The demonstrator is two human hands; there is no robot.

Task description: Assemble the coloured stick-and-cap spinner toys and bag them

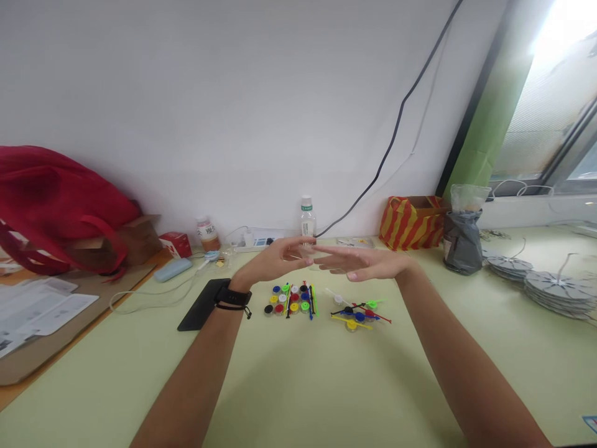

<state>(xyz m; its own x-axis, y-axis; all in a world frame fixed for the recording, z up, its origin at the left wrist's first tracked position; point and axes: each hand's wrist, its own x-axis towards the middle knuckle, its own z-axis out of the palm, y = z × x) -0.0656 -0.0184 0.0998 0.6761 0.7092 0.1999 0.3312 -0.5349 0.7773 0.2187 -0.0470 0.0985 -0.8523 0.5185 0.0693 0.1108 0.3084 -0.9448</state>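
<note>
Presently | hands [270, 259] [377, 262]: extended, grasping nothing | discs [294, 307]: round, multicoloured | arrows [311, 306]: slim, bright, some crossing

Apparently a small workroom, shown by the pale table [326, 386], stacked grey discs [559, 291] and small coloured parts [294, 298].

Bare forearms [200, 373] on my remote feed, black strapped watch [234, 297], left wrist [242, 280], thin dark cord bracelet [232, 307] beside it, loose end.
</note>
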